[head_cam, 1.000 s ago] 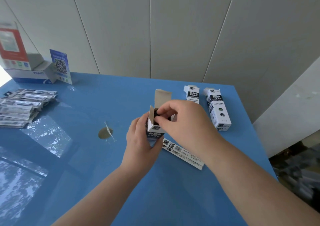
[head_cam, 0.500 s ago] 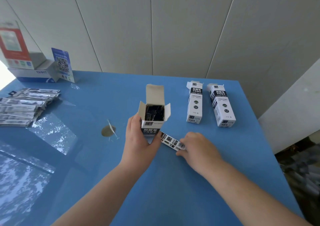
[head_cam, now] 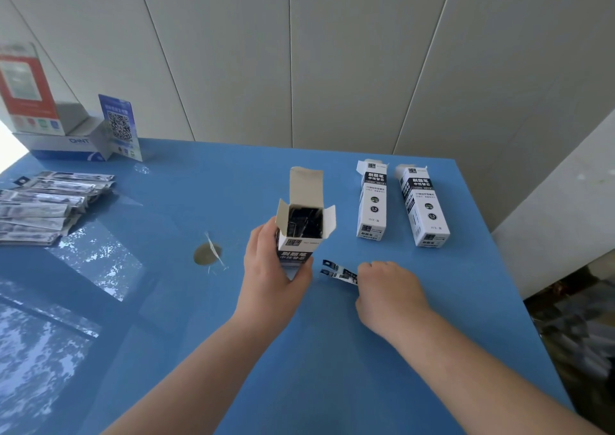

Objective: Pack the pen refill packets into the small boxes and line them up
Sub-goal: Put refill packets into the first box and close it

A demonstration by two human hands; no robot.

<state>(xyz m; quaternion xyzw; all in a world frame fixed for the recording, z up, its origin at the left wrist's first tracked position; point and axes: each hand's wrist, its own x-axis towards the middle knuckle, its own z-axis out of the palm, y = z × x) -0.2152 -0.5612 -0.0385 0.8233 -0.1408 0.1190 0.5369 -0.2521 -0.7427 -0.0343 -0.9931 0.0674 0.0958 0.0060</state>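
Observation:
My left hand point(head_cam: 269, 278) grips a small white box point(head_cam: 301, 234) standing upright on the blue table point(head_cam: 332, 384), its top flaps open and dark refill packets showing inside. Just to its right, my right hand point(head_cam: 387, 288) pinches the ends of loose refill packets point(head_cam: 337, 271) lying on the table. Two more small boxes point(head_cam: 372, 201) point(head_cam: 422, 206) lie flat side by side at the back right. A pile of several refill packets point(head_cam: 46, 204) sits at the far left.
A white and blue carton point(head_cam: 63, 144) with a red-fronted card and a blue QR-code sign point(head_cam: 119, 128) stands at the back left. A brown spot with a clear scrap point(head_cam: 208, 253) lies left of the box. The table's right edge drops off near the boxes.
My right hand left the box's open top and came down to the loose packets on the table. The left hand kept hold of the upright box.

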